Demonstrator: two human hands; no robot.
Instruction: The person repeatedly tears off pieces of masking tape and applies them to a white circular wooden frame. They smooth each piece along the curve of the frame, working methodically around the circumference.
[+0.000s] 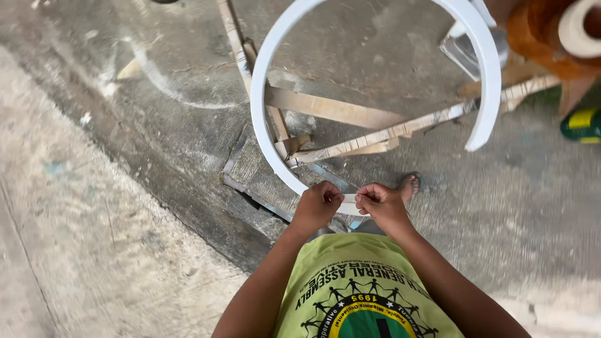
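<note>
Here both the left hand (pixel 317 205) and right hand (pixel 380 203) pinch the white ring (pixel 260 87), hiding its near edge.

There are no boxes, signs or screens here. The only printed thing is a round picture (pixel 360 313) on the front of a green shirt (pixel 325 263), near the bottom middle. It has a black ring, a yellow ring and a green middle.

White curved hoop (pixel 263 81); grey concrete floor (pixel 113 206), pale-dusted at left; tan wooden strips (pixel 332 107); lime-green shirt (pixel 350 275) with black figure print; green-yellow tool (pixel 582 125) far right.
</note>
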